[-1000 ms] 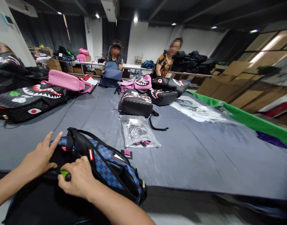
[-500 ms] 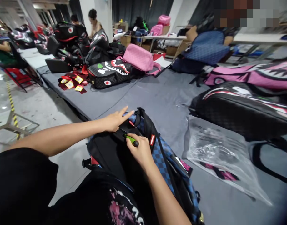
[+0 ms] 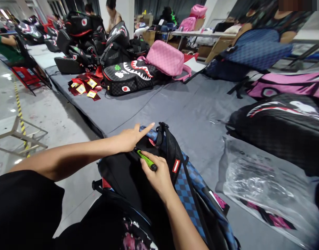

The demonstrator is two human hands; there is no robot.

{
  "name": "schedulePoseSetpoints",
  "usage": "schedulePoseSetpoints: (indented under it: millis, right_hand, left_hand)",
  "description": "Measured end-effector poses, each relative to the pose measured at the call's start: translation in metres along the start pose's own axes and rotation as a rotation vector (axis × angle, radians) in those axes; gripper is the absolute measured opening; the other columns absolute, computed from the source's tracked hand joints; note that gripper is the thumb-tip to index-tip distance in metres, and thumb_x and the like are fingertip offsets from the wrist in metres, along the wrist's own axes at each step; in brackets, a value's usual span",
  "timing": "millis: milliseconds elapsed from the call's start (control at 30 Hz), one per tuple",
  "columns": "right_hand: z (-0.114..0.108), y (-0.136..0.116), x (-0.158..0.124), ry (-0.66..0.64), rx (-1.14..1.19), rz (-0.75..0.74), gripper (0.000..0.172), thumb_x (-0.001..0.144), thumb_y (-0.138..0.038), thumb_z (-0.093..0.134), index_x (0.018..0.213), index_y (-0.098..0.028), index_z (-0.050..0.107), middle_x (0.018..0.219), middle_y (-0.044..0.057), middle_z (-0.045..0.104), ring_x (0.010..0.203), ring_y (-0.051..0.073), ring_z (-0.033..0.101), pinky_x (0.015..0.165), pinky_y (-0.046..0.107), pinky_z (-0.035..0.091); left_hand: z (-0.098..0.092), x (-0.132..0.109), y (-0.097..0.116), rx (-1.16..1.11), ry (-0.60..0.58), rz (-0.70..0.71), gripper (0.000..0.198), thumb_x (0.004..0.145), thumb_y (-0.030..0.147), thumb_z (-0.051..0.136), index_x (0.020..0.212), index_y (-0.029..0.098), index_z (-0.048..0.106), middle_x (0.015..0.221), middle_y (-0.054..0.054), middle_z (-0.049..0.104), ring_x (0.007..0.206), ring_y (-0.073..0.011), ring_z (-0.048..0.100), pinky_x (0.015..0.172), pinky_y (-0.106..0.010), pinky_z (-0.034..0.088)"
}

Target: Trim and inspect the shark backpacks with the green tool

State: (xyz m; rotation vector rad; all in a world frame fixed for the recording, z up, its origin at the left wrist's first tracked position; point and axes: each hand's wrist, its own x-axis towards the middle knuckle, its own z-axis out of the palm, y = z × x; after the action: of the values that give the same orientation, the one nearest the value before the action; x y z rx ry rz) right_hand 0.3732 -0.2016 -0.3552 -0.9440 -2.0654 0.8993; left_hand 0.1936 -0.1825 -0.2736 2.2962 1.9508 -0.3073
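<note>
A black backpack with blue checkered panels lies in front of me, its black back side up. My left hand rests on the upper part of the backpack, with a finger stretched out toward the blue checkered top edge; the other fingers are partly hidden. My right hand is closed around a green-and-black pen-shaped tool. The black tip of the tool points at the fabric beside my left hand; whether it touches, I cannot tell. Near my right hand, a red label sits on the black shoulder strap.
A clear plastic bag lies to the right on the grey-covered table, beside a black backpack. Ahead are red tags, a shark-mouth backpack and a pink bag. A co-worker's arm is by a blue bag.
My view has shifted, so surroundings sit differently in the picture. My right hand with the tool has drawn back slightly, and more of the green handle shows. My left hand's fingers are less spread.
</note>
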Motion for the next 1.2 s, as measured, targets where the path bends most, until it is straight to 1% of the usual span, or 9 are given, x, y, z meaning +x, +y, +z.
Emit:
schedulePoseSetpoints:
  millis: [67, 133, 200, 367, 567, 833, 1000, 1100, 1200]
  right_hand:
    - [0.003, 0.000, 0.004, 0.010, 0.007, -0.014, 0.025, 0.089, -0.028, 0.061, 0.111, -0.023, 0.072, 0.106, 0.004, 0.077, 0.091, 0.022, 0.071, 0.088, 0.039, 0.046]
    - [0.006, 0.001, 0.008, 0.009, 0.011, -0.020, 0.025, 0.089, -0.027, 0.061, 0.111, -0.023, 0.072, 0.105, 0.004, 0.077, 0.091, 0.022, 0.071, 0.088, 0.039, 0.046]
    - [0.009, 0.002, 0.012, -0.012, 0.001, -0.021, 0.024, 0.089, -0.026, 0.060, 0.110, -0.023, 0.073, 0.103, 0.004, 0.078, 0.089, 0.022, 0.071, 0.087, 0.039, 0.046]
    - [0.013, 0.001, 0.014, 0.017, -0.088, -0.010, 0.026, 0.090, -0.026, 0.059, 0.111, -0.021, 0.072, 0.101, 0.005, 0.078, 0.089, 0.023, 0.072, 0.086, 0.040, 0.045]
    - [0.014, 0.000, 0.013, 0.035, -0.150, 0.012, 0.027, 0.091, -0.026, 0.058, 0.113, -0.022, 0.071, 0.100, 0.005, 0.078, 0.087, 0.022, 0.072, 0.084, 0.038, 0.046]
    - [0.015, 0.004, 0.010, 0.058, -0.200, 0.024, 0.028, 0.091, -0.027, 0.058, 0.115, -0.020, 0.071, 0.099, 0.006, 0.077, 0.086, 0.023, 0.071, 0.084, 0.040, 0.045]
    - [0.015, 0.009, 0.012, 0.028, -0.093, 0.014, 0.027, 0.090, -0.027, 0.061, 0.114, -0.022, 0.072, 0.103, 0.005, 0.077, 0.090, 0.022, 0.071, 0.088, 0.039, 0.048]
    - [0.014, 0.009, 0.015, 0.043, -0.108, 0.017, 0.028, 0.089, -0.026, 0.061, 0.115, -0.023, 0.072, 0.102, 0.005, 0.078, 0.088, 0.022, 0.071, 0.087, 0.039, 0.050]
    - [0.013, 0.006, 0.017, -0.005, -0.100, 0.015, 0.028, 0.088, -0.025, 0.060, 0.113, -0.023, 0.073, 0.103, 0.005, 0.078, 0.089, 0.021, 0.072, 0.086, 0.038, 0.051]
  left_hand:
    - [-0.002, 0.003, -0.004, 0.045, -0.043, 0.017, 0.105, 0.085, 0.012, 0.061, 0.157, 0.032, -0.012, 0.128, -0.019, 0.057, 0.088, -0.0239, 0.068, 0.067, -0.027, 0.045]
    - [-0.002, 0.008, -0.009, 0.071, -0.055, 0.074, 0.100, 0.086, 0.014, 0.059, 0.158, 0.029, -0.009, 0.115, -0.016, 0.062, 0.080, -0.0223, 0.067, 0.065, -0.026, 0.043]
    - [0.001, 0.013, -0.013, 0.071, -0.026, 0.129, 0.097, 0.088, 0.014, 0.055, 0.158, 0.027, -0.010, 0.111, -0.016, 0.062, 0.075, -0.0201, 0.065, 0.063, -0.026, 0.042]
    - [0.008, 0.018, -0.018, 0.053, -0.004, 0.172, 0.095, 0.087, 0.013, 0.053, 0.158, 0.026, -0.009, 0.111, -0.014, 0.061, 0.074, -0.0176, 0.064, 0.063, -0.024, 0.041]
    - [0.003, 0.025, -0.016, 0.049, -0.048, 0.178, 0.093, 0.088, 0.017, 0.053, 0.159, 0.026, -0.008, 0.112, -0.015, 0.060, 0.078, -0.0195, 0.065, 0.063, -0.025, 0.041]
    - [0.002, 0.027, -0.014, 0.050, -0.074, 0.172, 0.095, 0.086, 0.009, 0.050, 0.158, 0.025, -0.009, 0.114, -0.016, 0.059, 0.078, -0.0196, 0.066, 0.064, -0.026, 0.041]
    - [0.000, 0.028, -0.011, 0.069, -0.092, 0.159, 0.094, 0.086, 0.006, 0.049, 0.159, 0.023, -0.008, 0.114, -0.016, 0.058, 0.079, -0.0205, 0.067, 0.064, -0.026, 0.042]
    - [0.000, 0.028, -0.011, 0.061, -0.094, 0.171, 0.091, 0.087, 0.007, 0.048, 0.159, 0.022, -0.007, 0.115, -0.017, 0.058, 0.079, -0.0214, 0.067, 0.064, -0.027, 0.043]
    - [-0.001, 0.029, -0.012, 0.054, -0.112, 0.160, 0.089, 0.089, 0.009, 0.048, 0.159, 0.023, -0.005, 0.117, -0.018, 0.058, 0.081, -0.0215, 0.067, 0.067, -0.028, 0.044]
